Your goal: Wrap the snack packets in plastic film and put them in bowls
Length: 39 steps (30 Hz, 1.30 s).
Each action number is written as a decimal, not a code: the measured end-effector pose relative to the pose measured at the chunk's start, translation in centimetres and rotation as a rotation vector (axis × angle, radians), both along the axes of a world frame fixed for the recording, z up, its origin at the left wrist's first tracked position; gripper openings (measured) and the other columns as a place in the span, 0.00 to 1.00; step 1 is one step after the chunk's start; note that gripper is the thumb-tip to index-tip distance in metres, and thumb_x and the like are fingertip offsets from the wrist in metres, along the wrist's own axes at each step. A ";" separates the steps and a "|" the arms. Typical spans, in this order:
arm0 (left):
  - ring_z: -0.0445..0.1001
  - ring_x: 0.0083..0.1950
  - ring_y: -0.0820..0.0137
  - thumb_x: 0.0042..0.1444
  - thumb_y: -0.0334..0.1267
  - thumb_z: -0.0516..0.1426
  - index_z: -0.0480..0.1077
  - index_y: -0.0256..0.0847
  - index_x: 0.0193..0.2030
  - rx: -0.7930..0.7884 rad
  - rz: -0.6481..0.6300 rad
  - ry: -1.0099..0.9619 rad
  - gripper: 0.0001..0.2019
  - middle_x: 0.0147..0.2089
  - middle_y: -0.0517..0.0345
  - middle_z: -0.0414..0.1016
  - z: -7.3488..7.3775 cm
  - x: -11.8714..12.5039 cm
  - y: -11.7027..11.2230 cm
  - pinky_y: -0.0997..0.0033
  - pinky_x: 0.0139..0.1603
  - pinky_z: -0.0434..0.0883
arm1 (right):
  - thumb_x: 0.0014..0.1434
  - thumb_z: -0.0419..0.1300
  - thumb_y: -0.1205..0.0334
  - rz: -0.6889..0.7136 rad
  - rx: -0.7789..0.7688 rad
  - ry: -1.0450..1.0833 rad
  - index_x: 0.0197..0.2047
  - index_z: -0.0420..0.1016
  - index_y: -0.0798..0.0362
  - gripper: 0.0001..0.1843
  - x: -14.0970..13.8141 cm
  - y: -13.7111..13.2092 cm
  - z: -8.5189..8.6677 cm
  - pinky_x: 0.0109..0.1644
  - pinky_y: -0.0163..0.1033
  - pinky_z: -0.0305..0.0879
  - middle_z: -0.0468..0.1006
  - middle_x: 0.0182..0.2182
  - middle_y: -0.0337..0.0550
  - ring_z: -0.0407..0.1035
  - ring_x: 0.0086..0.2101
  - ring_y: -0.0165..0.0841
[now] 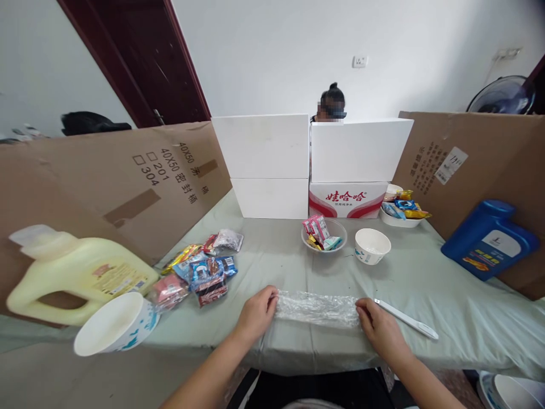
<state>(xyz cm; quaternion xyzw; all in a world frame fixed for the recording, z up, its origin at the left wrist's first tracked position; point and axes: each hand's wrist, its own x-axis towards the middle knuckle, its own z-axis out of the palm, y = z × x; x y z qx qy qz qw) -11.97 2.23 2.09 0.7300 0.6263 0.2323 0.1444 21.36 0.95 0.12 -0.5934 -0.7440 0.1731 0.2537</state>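
Note:
A crinkled strip of clear plastic film (317,308) stretches sideways between my hands, close to the table's front edge. My left hand (258,311) pinches its left end between thumb and fingers. The right end is pinched by my right hand (380,326). Just right of that hand lies a white slim-handled tool (409,321), its near tip beside my knuckles. Beyond the film stand a clear bowl (336,227) with small snack packets and a white paper bowl (373,247) with something clear inside.
Snack packets (210,275) lie in a pile at left, by a large paper bowl (114,326) and a yellow jug (80,272). A blue bottle (489,241) leans at right. White boxes (268,165) and cardboard panels (170,182) wall the table. A person (332,105) is behind.

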 end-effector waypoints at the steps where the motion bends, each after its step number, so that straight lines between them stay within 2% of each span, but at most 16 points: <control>1: 0.76 0.40 0.65 0.60 0.34 0.50 0.68 0.44 0.44 -0.013 0.039 0.031 0.08 0.37 0.57 0.77 -0.2 0.3 0.6 0.69 0.43 0.69 | 0.66 0.43 0.55 -0.039 0.006 -0.059 0.43 0.67 0.49 0.14 -0.3 0.6 -0.3 0.38 0.42 0.66 0.79 0.36 0.45 0.75 0.36 0.40; 5: 0.76 0.45 0.64 0.59 0.32 0.52 0.68 0.43 0.50 -0.011 0.076 0.120 0.13 0.45 0.54 0.78 -1.4 1.1 1.7 0.67 0.47 0.68 | 0.67 0.43 0.58 -0.093 0.046 -0.286 0.44 0.68 0.50 0.14 -1.3 1.7 -1.0 0.32 0.39 0.61 0.80 0.38 0.45 0.75 0.33 0.38; 9: 0.76 0.48 0.62 0.60 0.31 0.52 0.68 0.41 0.52 0.043 0.062 0.150 0.14 0.50 0.52 0.76 -2.3 0.9 1.6 0.66 0.49 0.69 | 0.69 0.40 0.58 -0.103 0.105 -0.385 0.41 0.69 0.50 0.17 -1.6 1.9 -0.9 0.30 0.37 0.58 0.79 0.35 0.44 0.74 0.31 0.36; 13: 0.74 0.48 0.61 0.60 0.29 0.52 0.69 0.40 0.53 0.086 0.076 0.250 0.15 0.49 0.51 0.75 -1.7 0.8 1.4 0.64 0.49 0.69 | 0.68 0.44 0.59 -0.113 0.112 -0.449 0.40 0.70 0.51 0.15 -1.8 2.5 -0.1 0.30 0.38 0.57 0.78 0.32 0.44 0.73 0.28 0.36; 15: 0.72 0.49 0.58 0.59 0.29 0.52 0.70 0.38 0.51 0.187 0.123 0.316 0.14 0.49 0.47 0.74 -0.7 1.5 1.0 0.60 0.49 0.68 | 0.67 0.47 0.59 -0.115 0.148 -0.454 0.41 0.72 0.52 0.13 -2.1 2.6 0.4 0.35 0.41 0.60 0.78 0.35 0.48 0.73 0.33 0.40; 17: 0.71 0.50 0.56 0.60 0.29 0.50 0.71 0.37 0.50 0.317 0.125 0.341 0.14 0.49 0.44 0.73 0.1 2.9 0.2 0.56 0.50 0.68 | 0.66 0.49 0.57 -0.097 0.275 -0.426 0.44 0.73 0.53 0.14 -3.0 2.5 0.7 0.45 0.46 0.61 0.77 0.41 0.52 0.71 0.42 0.44; 18: 0.70 0.51 0.56 0.61 0.30 0.49 0.72 0.38 0.50 0.361 0.085 0.333 0.14 0.51 0.44 0.73 0.2 3.9 -0.3 0.55 0.52 0.67 | 0.66 0.50 0.57 -0.055 0.354 -0.400 0.47 0.73 0.54 0.15 -3.6 2.3 0.8 0.50 0.49 0.60 0.76 0.45 0.54 0.69 0.47 0.46; 20: 0.67 0.57 0.56 0.64 0.34 0.48 0.69 0.39 0.55 0.364 -0.052 0.316 0.17 0.57 0.45 0.70 -0.1 6.0 -1.3 0.54 0.57 0.65 | 0.65 0.51 0.56 0.132 0.461 -0.365 0.54 0.70 0.53 0.19 -5.1 2.0 0.6 0.59 0.53 0.53 0.72 0.53 0.53 0.63 0.55 0.45; 22: 0.59 0.65 0.53 0.65 0.42 0.47 0.62 0.39 0.64 0.272 -0.151 0.336 0.22 0.65 0.46 0.62 -1.2 7.6 -2.0 0.49 0.62 0.59 | 0.64 0.52 0.53 0.361 0.428 -0.387 0.64 0.62 0.53 0.27 -6.4 1.8 0.1 0.64 0.53 0.46 0.66 0.61 0.51 0.55 0.62 0.44; 24: 0.49 0.70 0.47 0.64 0.53 0.47 0.55 0.38 0.68 0.158 -0.168 0.382 0.31 0.70 0.45 0.53 -2.6 8.1 -2.3 0.42 0.65 0.54 | 0.61 0.53 0.46 0.468 0.306 -0.437 0.69 0.52 0.55 0.37 -6.8 1.8 -0.5 0.66 0.56 0.43 0.57 0.66 0.52 0.48 0.65 0.46; 27: 0.44 0.72 0.47 0.62 0.58 0.47 0.51 0.40 0.70 0.084 -0.165 0.421 0.35 0.72 0.45 0.48 -4.1 7.1 -2.2 0.41 0.66 0.49 | 0.58 0.49 0.34 0.407 0.150 -0.477 0.70 0.49 0.57 0.47 -5.2 1.6 -1.2 0.65 0.60 0.41 0.51 0.68 0.54 0.43 0.66 0.50; 30: 0.45 0.72 0.51 0.63 0.52 0.49 0.53 0.42 0.69 0.129 -0.182 0.414 0.31 0.72 0.47 0.49 -4.0 5.9 -2.2 0.47 0.67 0.50 | 0.57 0.49 0.32 0.346 0.195 -0.492 0.70 0.46 0.56 0.49 -2.4 0.1 -1.8 0.65 0.60 0.39 0.51 0.68 0.54 0.43 0.66 0.50; 32: 0.50 0.70 0.50 0.63 0.47 0.51 0.59 0.44 0.67 0.167 -0.137 0.396 0.26 0.70 0.47 0.54 -3.3 6.0 -2.5 0.46 0.64 0.53 | 0.58 0.53 0.36 0.316 0.305 -0.498 0.70 0.46 0.57 0.47 -0.7 -1.6 -2.4 0.65 0.58 0.39 0.53 0.67 0.54 0.45 0.66 0.50; 35: 0.64 0.59 0.51 0.63 0.41 0.52 0.68 0.45 0.59 0.167 -0.041 0.349 0.18 0.59 0.45 0.67 -1.9 7.5 -3.0 0.48 0.56 0.62 | 0.61 0.55 0.56 0.280 0.461 -0.493 0.67 0.55 0.51 0.33 1.0 -4.7 -3.0 0.63 0.50 0.46 0.64 0.63 0.48 0.57 0.61 0.43; 37: 0.67 0.51 0.54 0.62 0.41 0.54 0.70 0.43 0.56 0.141 -0.042 0.302 0.16 0.51 0.46 0.71 -1.3 8.9 -3.1 0.51 0.52 0.65 | 0.60 0.53 0.68 0.285 0.534 -0.433 0.59 0.67 0.46 0.24 1.7 -6.4 -2.8 0.59 0.45 0.51 0.74 0.54 0.42 0.66 0.52 0.37; 39: 0.67 0.53 0.54 0.59 0.43 0.57 0.69 0.42 0.56 0.137 -0.097 0.255 0.18 0.51 0.47 0.71 -1.2 10.1 -2.9 0.49 0.54 0.64 | 0.58 0.52 0.72 0.305 0.590 -0.331 0.48 0.73 0.44 0.19 2.1 -7.6 -1.8 0.56 0.44 0.54 0.79 0.44 0.39 0.70 0.45 0.34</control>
